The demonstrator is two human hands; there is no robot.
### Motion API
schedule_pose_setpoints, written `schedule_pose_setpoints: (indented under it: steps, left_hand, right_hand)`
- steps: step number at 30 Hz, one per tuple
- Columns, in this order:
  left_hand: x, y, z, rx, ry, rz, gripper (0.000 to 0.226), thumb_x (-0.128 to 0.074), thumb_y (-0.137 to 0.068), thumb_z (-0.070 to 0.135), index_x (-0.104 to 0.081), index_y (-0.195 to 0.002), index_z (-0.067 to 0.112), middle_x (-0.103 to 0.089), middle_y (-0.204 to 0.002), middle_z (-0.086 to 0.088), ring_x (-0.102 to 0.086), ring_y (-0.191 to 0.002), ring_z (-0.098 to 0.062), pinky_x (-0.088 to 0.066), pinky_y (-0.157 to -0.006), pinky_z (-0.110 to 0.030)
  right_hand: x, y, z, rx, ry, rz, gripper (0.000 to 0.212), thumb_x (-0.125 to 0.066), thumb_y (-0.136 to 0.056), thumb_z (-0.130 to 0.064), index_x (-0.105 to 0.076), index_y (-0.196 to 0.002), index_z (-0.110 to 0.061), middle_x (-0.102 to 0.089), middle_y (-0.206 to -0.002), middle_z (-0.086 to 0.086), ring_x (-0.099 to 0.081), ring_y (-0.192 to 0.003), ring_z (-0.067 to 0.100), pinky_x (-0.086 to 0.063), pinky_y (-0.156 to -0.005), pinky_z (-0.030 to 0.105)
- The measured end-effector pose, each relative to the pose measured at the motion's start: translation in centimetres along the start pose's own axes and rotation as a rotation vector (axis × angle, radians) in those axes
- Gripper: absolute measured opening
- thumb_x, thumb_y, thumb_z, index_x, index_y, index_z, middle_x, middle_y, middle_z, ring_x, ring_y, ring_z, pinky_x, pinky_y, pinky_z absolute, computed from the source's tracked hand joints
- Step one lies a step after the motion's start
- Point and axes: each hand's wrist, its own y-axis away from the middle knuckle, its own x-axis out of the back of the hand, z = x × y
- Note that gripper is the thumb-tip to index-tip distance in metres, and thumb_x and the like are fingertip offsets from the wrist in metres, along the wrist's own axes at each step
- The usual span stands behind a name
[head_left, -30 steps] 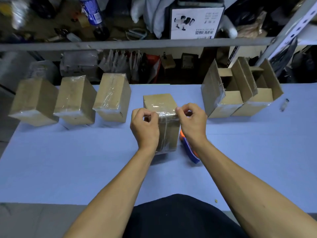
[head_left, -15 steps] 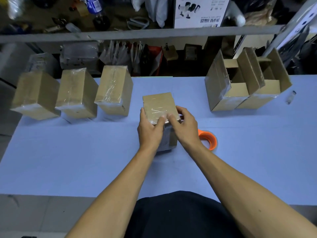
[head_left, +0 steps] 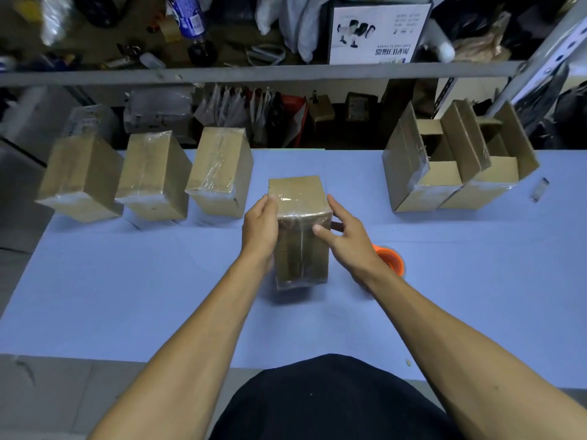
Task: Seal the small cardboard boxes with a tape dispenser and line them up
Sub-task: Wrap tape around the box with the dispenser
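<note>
Head view: the taped box (head_left: 300, 230) stands upright on the blue worktop (head_left: 127, 281), directly in front of the person and taken here as the landmark for all positions. Clear tape runs over its top face and down the near face, so the closure appears complete on the sides that show. To the left of this box, three sealed boxes (head_left: 152, 176) stand in a row along the far edge of the worktop; to its right, well apart, two open boxes (head_left: 444, 173) stand with their flaps up. The orange tape dispenser (head_left: 392, 260) lies on the worktop just right of the box, partly hidden behind the right wrist. Handling judgement: the box is probably light and fairly stiff, but its walls may dent under a hard squeeze, and the glossy tape is likely slippery; take hold on the two opposite bare cardboard side walls, below the top edge. The left hand (head_left: 259, 227) lies flat against the left wall of the box, fingers extended and together, the thumb at the top edge. The right hand (head_left: 344, 239) is spread loosely, the thumb tip touching the near face; its fingers reach around the right wall, where contact cannot be confirmed. Neither hand is clenched, and neither holds the dispenser.
</note>
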Motion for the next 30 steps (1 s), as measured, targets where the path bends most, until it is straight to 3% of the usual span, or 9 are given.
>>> schedule_pose_setpoints:
  steps: [3,5,9,12,15,19,22,26,30]
  left_hand:
    - [1.2,0.1,0.4,0.071,-0.111,-0.21,0.047,-0.063,-0.091,0.049,-0.057,-0.128,0.021,-0.063,-0.129,0.009,-0.062,-0.112,-0.009,-0.051,-0.087,-0.027]
    - [1.5,0.7,-1.2,0.095,-0.169,-0.267,0.043,-0.072,-0.086,0.043,-0.056,-0.122,0.025,-0.066,-0.123,0.009,-0.066,-0.108,-0.009,-0.055,-0.079,-0.028]
    - [2.2,1.2,-6.0,0.118,-0.238,-0.15,0.043,-0.078,-0.078,0.045,-0.057,-0.109,0.025,-0.066,-0.118,0.004,-0.065,-0.104,-0.01,-0.055,-0.092,-0.039]
    - [2.8,1.1,-8.0,0.091,-0.321,-0.046,0.046,-0.074,-0.073,0.058,-0.06,-0.103,0.026,-0.054,-0.131,-0.001,-0.054,-0.121,-0.013,-0.047,-0.103,-0.042]
    - [2.9,1.2,-7.6,0.095,-0.317,0.038,0.042,-0.074,-0.077,0.055,-0.058,-0.1,0.023,-0.064,-0.11,0.003,-0.062,-0.102,-0.012,-0.05,-0.082,-0.029]
    - [2.9,1.5,-7.2,0.012,-0.532,0.139,0.052,-0.064,-0.083,0.063,-0.05,-0.096,0.015,-0.061,-0.087,0.003,-0.061,-0.089,-0.024,-0.047,-0.071,-0.034]
    - [3.3,1.9,-7.3,0.05,-0.668,0.138,0.064,-0.053,-0.082,0.074,-0.045,-0.111,0.017,-0.063,-0.105,-0.003,-0.061,-0.099,-0.031,-0.049,-0.078,-0.039]
    - [3.9,2.2,-7.4,0.04,-0.742,0.042,0.08,-0.053,-0.086,0.069,-0.024,-0.148,0.026,-0.045,-0.144,-0.008,-0.049,-0.128,-0.029,-0.045,-0.098,-0.043]
    - [4.4,1.1,-6.5,-0.255,-0.704,-0.152,0.069,-0.061,-0.093,0.036,-0.028,-0.153,0.032,-0.02,-0.161,0.007,-0.019,-0.148,-0.016,-0.025,-0.115,-0.033]
  right_hand:
    - [0.0,-0.7,-0.8,-0.054,0.103,0.219,0.033,-0.069,-0.089,-0.042,-0.066,-0.12,-0.032,-0.07,-0.114,-0.015,-0.067,-0.096,0.005,-0.055,-0.086,0.029]
    - [0.0,-0.9,-0.1,-0.125,0.249,0.283,0.035,-0.069,-0.086,-0.051,-0.07,-0.11,-0.025,-0.072,-0.105,-0.013,-0.066,-0.095,0.004,-0.052,-0.088,0.029]
    - [-1.0,0.2,2.7,-0.178,0.331,0.035,0.025,-0.059,-0.095,-0.036,-0.072,-0.114,-0.025,-0.073,-0.11,-0.011,-0.065,-0.099,0.002,-0.051,-0.092,0.028]
    - [-1.1,1.1,3.8,-0.282,0.332,-0.104,0.034,-0.059,-0.094,-0.04,-0.063,-0.127,-0.032,-0.068,-0.12,-0.01,-0.063,-0.11,0.007,-0.048,-0.095,0.025]
    - [-0.3,1.1,3.8,-0.388,0.363,-0.056,0.062,-0.066,-0.086,-0.056,-0.053,-0.14,-0.026,-0.059,-0.133,-0.003,-0.057,-0.122,0.014,-0.044,-0.106,0.035]
    - [1.5,1.4,2.9,-0.286,0.485,0.138,0.062,-0.073,-0.084,-0.045,-0.057,-0.136,-0.017,-0.058,-0.131,0.003,-0.054,-0.122,0.019,-0.037,-0.095,0.024]
    - [2.0,1.5,3.1,-0.25,0.486,0.314,0.058,-0.078,-0.08,-0.041,-0.056,-0.125,-0.012,-0.055,-0.111,0.002,-0.055,-0.111,0.023,-0.038,-0.084,0.026]
    - [1.7,1.5,3.2,-0.319,0.404,0.345,0.046,-0.076,-0.083,-0.037,-0.054,-0.115,-0.013,-0.057,-0.089,-0.007,-0.058,-0.09,0.019,-0.037,-0.072,0.028]
    - [2.0,1.1,3.1,-0.256,0.33,0.158,0.052,-0.064,-0.082,-0.024,-0.058,-0.133,-0.023,-0.065,-0.122,-0.008,-0.06,-0.113,0.015,-0.047,-0.101,0.034]
